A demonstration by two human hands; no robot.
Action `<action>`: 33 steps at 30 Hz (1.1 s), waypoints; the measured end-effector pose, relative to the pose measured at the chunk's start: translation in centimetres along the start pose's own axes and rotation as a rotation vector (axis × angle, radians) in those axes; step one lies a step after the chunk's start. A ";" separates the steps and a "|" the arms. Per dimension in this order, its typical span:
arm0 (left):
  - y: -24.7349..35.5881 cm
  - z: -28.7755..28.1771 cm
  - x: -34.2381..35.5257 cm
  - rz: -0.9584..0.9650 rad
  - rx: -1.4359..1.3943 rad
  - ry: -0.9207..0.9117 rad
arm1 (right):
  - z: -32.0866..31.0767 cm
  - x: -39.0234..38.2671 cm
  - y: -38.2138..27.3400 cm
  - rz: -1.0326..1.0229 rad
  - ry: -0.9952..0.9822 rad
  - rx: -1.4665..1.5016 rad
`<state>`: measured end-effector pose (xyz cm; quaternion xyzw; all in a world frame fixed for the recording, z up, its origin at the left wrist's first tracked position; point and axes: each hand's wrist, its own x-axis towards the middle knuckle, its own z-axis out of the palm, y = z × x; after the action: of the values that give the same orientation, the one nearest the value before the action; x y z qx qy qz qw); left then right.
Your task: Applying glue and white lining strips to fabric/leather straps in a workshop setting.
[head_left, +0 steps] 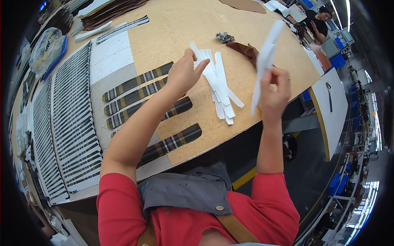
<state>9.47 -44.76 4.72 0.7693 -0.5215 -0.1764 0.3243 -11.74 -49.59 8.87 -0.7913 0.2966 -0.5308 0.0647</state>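
On the wood table (262, 102), the left hand (183, 75) presses white strips (217, 84); the right hand (274, 92) pinches one strip (266, 57) beside plaid pieces (143, 96).

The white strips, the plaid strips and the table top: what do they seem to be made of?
White strips: probably paper or thin backing film, matte; the one in the right hand stands thin and flat.
Plaid strips: seemingly woven fabric, by the check pattern and dull surface.
Table top: looks like bare particle board, tan and speckled, unvarnished.
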 end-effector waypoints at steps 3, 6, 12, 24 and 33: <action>2.6 -1.4 -3.4 0.127 -0.445 -0.139 | 2.5 -1.0 -2.3 -0.042 -0.074 0.063; 3.1 -1.4 -5.3 0.258 -0.932 -0.239 | 4.1 -1.7 -3.9 0.125 -0.227 0.460; 2.0 -2.2 -6.1 0.148 -1.004 -0.284 | 4.8 -2.3 -4.3 0.350 -0.365 0.755; -2.8 -8.0 -7.3 -0.067 -0.779 0.281 | -6.8 3.3 4.0 0.524 0.511 0.542; 2.4 -6.1 -9.3 0.132 -0.941 -0.148 | 3.4 0.1 -8.6 0.277 -0.548 0.761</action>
<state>7.86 -34.91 10.23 0.4895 -0.4543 -0.4268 0.6097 -5.27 -43.40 11.06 -0.7751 0.1563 -0.3600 0.4951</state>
